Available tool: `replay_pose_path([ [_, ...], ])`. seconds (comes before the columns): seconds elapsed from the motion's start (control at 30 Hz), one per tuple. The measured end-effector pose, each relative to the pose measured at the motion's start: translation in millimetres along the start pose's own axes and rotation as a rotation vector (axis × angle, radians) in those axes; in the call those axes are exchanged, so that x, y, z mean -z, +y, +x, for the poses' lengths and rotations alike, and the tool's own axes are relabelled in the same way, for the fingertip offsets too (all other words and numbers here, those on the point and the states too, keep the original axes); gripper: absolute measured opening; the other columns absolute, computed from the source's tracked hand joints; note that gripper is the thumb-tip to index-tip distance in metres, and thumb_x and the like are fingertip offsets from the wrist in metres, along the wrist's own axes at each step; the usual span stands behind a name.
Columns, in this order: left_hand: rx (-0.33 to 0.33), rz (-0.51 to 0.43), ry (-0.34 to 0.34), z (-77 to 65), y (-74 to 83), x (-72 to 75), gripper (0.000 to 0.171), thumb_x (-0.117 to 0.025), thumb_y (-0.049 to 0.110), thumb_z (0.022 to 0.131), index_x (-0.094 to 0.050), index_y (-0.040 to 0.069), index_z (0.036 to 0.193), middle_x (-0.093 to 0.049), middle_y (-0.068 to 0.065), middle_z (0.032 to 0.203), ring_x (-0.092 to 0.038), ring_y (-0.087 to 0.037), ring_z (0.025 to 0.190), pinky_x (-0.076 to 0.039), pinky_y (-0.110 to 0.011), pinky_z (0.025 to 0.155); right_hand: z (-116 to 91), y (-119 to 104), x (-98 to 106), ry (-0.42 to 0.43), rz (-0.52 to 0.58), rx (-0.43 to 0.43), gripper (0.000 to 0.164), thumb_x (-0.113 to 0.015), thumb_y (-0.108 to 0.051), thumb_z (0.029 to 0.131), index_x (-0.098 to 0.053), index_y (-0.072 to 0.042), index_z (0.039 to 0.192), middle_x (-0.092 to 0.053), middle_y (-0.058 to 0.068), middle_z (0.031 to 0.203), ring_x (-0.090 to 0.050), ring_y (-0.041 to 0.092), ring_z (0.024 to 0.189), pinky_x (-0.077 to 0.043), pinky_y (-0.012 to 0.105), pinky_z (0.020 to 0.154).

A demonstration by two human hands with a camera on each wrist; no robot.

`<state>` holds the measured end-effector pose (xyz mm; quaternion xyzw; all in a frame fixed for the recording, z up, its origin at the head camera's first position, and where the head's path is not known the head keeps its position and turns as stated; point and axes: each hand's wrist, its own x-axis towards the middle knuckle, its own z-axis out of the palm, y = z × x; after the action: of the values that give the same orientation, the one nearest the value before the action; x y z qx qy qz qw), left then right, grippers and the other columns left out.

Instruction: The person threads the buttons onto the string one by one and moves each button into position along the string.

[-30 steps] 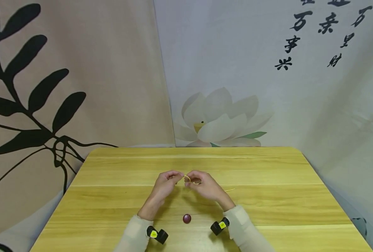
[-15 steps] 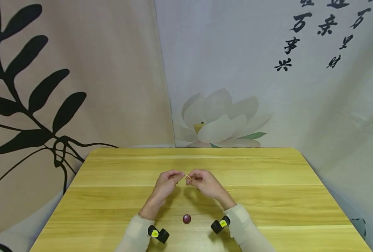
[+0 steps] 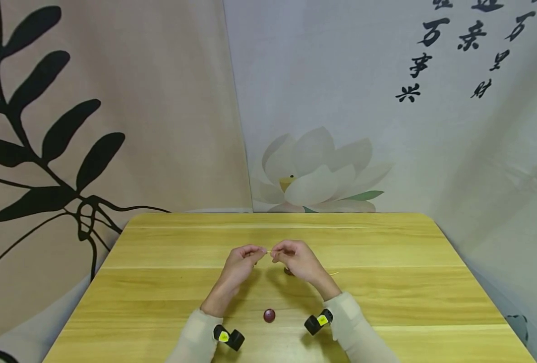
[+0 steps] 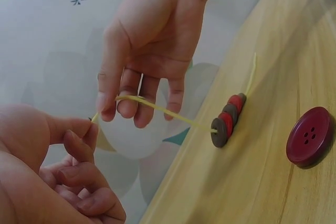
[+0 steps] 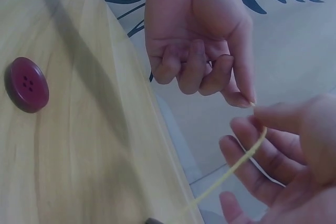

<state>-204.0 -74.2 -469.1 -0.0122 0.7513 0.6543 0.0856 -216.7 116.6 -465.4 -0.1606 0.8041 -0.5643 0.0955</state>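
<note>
Above the middle of the table, my left hand (image 3: 238,267) pinches the tip of a thin yellow cord (image 4: 181,116) between thumb and forefinger. My right hand (image 3: 301,263) pinches the same cord a short way along, its fingertips close to the left ones. From there the cord runs down through several brown and red buttons (image 4: 229,119) threaded in a row on the table, seen in the left wrist view. The cord's far end lies past them. Nearer to me, between my forearms, a larger dark red four-hole button (image 3: 269,315) lies loose.
The wooden table (image 3: 182,322) extends to both sides of my hands. Behind it hang curtains (image 3: 159,101) printed with leaves, a lotus and black characters. A black wrist camera (image 3: 228,338) sits on my left sleeve, and another (image 3: 318,321) on the right.
My right hand has shifted slightly up and to the right. The curved bit of cord between my fingertips is now short and straight. A brown button shows beneath the right hand.
</note>
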Motion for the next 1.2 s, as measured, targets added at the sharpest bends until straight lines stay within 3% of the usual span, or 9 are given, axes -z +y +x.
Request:
replay_pose_path([
  [0.2,-0.005,-0.008,-0.011,1.1,-1.6,-0.6,0.029,-0.064,0.027,0.097,-0.07,0.001,0.109,-0.05,0.001,0.073,-0.037,-0.01,0.058,-0.031,-0.022,0.054,-0.3,1.4,-0.1,0.049,-0.017,0.021,0.011,-0.062,-0.015,0.097,-0.072,-0.009,0.101,-0.072,0.009,0.091,-0.062,0.024,0.076,-0.043,0.025,0.053],
  [0.3,-0.002,-0.006,-0.017,2.5,-2.8,-0.6,0.03,-0.064,0.027,0.097,-0.07,0.001,0.109,-0.051,-0.001,0.075,-0.038,-0.011,0.06,-0.032,-0.023,0.054,0.0,3.6,0.2,0.056,-0.02,0.027,0.012,-0.062,-0.015,0.098,-0.072,-0.009,0.101,-0.073,0.007,0.091,-0.065,0.031,0.087,-0.045,0.026,0.056],
  [0.5,0.003,0.029,-0.079,3.4,-6.4,3.3,0.032,-0.063,0.028,0.098,-0.069,0.0,0.111,-0.062,-0.011,0.097,-0.052,-0.024,0.086,-0.042,-0.032,0.072,-1.3,4.3,3.4,0.062,-0.035,0.028,0.017,-0.06,-0.015,0.099,-0.071,-0.004,0.105,-0.072,0.005,0.091,-0.067,0.031,0.092,-0.052,0.033,0.072],
  [0.67,-0.016,0.127,-0.185,1.1,-12.3,9.8,0.029,-0.063,0.027,0.097,-0.068,0.002,0.11,-0.065,-0.012,0.103,-0.056,-0.026,0.093,-0.045,-0.037,0.079,-1.0,7.3,7.5,0.067,-0.025,0.019,0.016,-0.06,-0.015,0.098,-0.071,-0.005,0.105,-0.072,0.004,0.089,-0.067,0.033,0.094,-0.052,0.038,0.081],
  [0.87,-0.05,0.246,-0.399,-3.9,-21.0,18.3,0.026,-0.066,0.022,0.095,-0.067,0.002,0.111,-0.059,-0.007,0.087,-0.05,-0.019,0.072,-0.04,-0.025,0.06,1.2,18.0,12.3,0.069,-0.018,0.025,0.018,-0.058,-0.012,0.099,-0.071,-0.004,0.108,-0.072,0.005,0.091,-0.068,0.033,0.093,-0.052,0.038,0.085],
  [0.97,-0.068,0.28,-0.483,-6.3,-24.0,19.9,0.024,-0.066,0.021,0.095,-0.068,0.003,0.11,-0.058,-0.003,0.085,-0.049,-0.015,0.07,-0.04,-0.023,0.057,1.8,21.5,14.0,0.074,-0.011,0.034,0.018,-0.056,-0.008,0.099,-0.071,-0.002,0.107,-0.072,0.007,0.091,-0.068,0.033,0.092,-0.052,0.039,0.088],
  [1.2,-0.115,0.314,-0.644,-9.7,-30.1,20.7,0.019,-0.069,0.016,0.093,-0.068,0.004,0.107,-0.063,-0.002,0.091,-0.055,-0.013,0.082,-0.045,-0.025,0.072,4.6,33.0,18.7,0.086,-0.004,-0.003,0.022,-0.056,-0.012,0.1,-0.069,0.001,0.111,-0.072,0.008,0.089,-0.067,0.019,0.089,-0.05,0.035,0.086],
])
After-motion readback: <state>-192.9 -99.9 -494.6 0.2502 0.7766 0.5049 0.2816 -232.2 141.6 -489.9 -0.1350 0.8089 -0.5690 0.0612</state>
